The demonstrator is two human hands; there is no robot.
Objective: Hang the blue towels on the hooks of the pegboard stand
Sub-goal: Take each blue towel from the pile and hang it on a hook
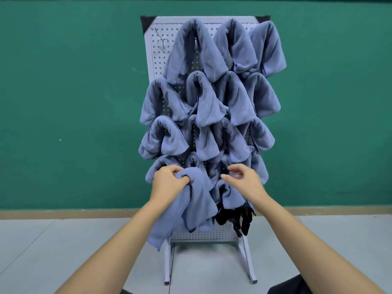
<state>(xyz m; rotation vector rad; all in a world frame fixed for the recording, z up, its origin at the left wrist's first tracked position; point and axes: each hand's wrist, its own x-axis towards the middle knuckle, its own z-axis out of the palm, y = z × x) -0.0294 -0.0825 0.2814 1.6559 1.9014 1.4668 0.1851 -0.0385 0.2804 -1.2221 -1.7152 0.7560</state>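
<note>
A white pegboard stand [158, 60] rises in front of me, covered with several blue towels [212, 98] hanging from its hooks in rows. My left hand [169, 183] grips the bunched top of one blue towel [195, 209] at the lower left of the board; the cloth hangs down past the board's bottom edge. My right hand [244, 179] hovers just to the right with fingers apart, holding nothing, in front of the lower towels. One bare metal hook [161, 40] shows at the board's upper left.
Black fabric items [237, 219] dangle at the board's lower right. The stand's white legs [167, 264] rest on a grey floor. A green wall stands right behind it, with a tan baseboard along the bottom.
</note>
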